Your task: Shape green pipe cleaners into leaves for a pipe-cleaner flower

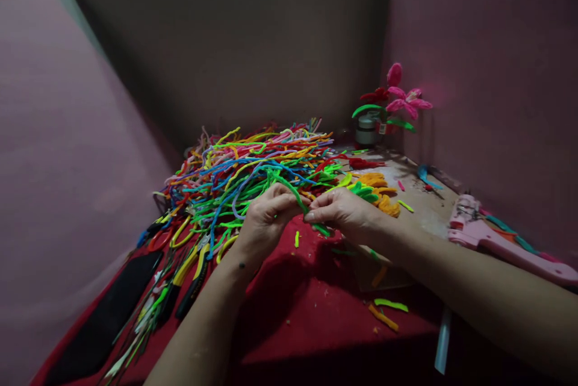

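Note:
A green pipe cleaner [295, 194] runs between my two hands over the red cloth. My left hand [268, 211] is closed on it, fingers pinched together. On the right, my right hand [336, 210] pinches the same pipe cleaner close to the left fingertips, and a green end sticks out below. Just behind the hands lies a big heap of pipe cleaners [253, 175] in many colours. Orange bent pieces [388, 205] and green looped pieces [363, 191] rest beyond my right hand.
Yellow-handled pliers [185, 265], a dark flat object [108, 308] and thin stems lie at left. A pink glue gun [506, 244] with a clear glue stick [443, 341] sits at right. Pink fuzzy flowers [410, 102] stand at the back. Short scraps dot the red cloth [289, 326].

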The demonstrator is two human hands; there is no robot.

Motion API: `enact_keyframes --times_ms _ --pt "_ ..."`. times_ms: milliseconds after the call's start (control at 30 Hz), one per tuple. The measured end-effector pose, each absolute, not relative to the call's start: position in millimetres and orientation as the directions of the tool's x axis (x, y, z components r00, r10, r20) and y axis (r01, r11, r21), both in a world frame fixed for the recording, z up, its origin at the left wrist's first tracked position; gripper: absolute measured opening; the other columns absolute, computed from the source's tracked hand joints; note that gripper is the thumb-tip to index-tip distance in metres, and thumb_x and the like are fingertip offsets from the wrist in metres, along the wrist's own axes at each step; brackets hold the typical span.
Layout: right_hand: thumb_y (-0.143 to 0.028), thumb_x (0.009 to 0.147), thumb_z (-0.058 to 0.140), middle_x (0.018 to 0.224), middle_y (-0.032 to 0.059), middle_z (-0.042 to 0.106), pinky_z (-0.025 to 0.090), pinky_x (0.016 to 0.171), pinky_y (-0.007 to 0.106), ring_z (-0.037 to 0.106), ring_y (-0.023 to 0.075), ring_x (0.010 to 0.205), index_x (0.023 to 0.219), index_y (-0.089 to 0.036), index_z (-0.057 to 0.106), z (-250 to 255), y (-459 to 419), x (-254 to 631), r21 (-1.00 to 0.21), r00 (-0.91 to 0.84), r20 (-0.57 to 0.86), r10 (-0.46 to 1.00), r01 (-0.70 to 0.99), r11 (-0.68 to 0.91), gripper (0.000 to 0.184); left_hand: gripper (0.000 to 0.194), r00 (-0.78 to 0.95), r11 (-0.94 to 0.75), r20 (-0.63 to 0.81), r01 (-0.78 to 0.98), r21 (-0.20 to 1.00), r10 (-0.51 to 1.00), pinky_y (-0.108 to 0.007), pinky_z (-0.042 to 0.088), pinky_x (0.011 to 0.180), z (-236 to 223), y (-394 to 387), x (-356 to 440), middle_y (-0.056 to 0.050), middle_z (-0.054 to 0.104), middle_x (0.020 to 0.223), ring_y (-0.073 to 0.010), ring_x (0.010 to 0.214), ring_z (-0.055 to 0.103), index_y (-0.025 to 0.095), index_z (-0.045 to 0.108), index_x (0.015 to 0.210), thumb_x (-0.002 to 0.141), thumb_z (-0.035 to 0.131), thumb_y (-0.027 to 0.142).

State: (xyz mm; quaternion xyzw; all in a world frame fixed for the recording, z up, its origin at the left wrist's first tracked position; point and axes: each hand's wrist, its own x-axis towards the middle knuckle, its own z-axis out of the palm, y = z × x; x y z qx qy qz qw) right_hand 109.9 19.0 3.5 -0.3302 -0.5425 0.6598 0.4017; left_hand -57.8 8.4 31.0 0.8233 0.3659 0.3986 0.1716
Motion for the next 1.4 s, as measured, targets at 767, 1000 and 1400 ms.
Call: enact_keyframes --times_ms 767,1000,1400 --pt "-0.009 0.077 0.044 0.061 0.0074 0.058 0.032 0.055 0.027 0.047 0.0140 0.058 0.064 -0.011 0.062 6.1 -5.3 108.1 -0.045 -0.532 0.734 0.421 0.582 0.812 0.022 0.019 0.407 0.125 -0.175 0.148 0.981 0.896 -0.023 0.026 0.043 30.3 2.2 -53.3 0.004 0.033 0.043 -0.0071 0.041 0.030 0.017 0.041 0.045 0.060 0.052 0.020" --pt "-0.014 0.078 0.049 0.061 0.0050 0.059 0.037 0.056 0.024 0.050 0.0121 0.059 0.065 -0.013 0.062 13.6 -4.8 114.4 -0.412 -0.357 0.730 0.582 0.449 0.793 0.018 0.018 0.349 0.077 -0.104 0.091 0.993 0.931 -0.020 0.029 0.044 37.1 1.6 -55.1 0.003 0.043 0.048 -0.0055 0.043 0.036 0.012 0.053 0.054 0.064 0.063 0.025" --pt "-0.020 0.067 0.060 0.051 -0.0018 0.053 0.035 0.048 0.023 0.044 0.0079 0.047 0.064 -0.013 0.063 20.6 -0.4 117.4 -0.966 -0.419 0.234 0.877 -0.001 0.257 0.008 0.012 0.459 -0.668 0.488 0.456 0.588 0.743 -0.027 0.041 0.072 44.1 -10.7 -56.5 -0.005 0.057 0.081 -0.0155 0.079 0.052 0.018 0.062 0.075 0.079 0.053 0.025"
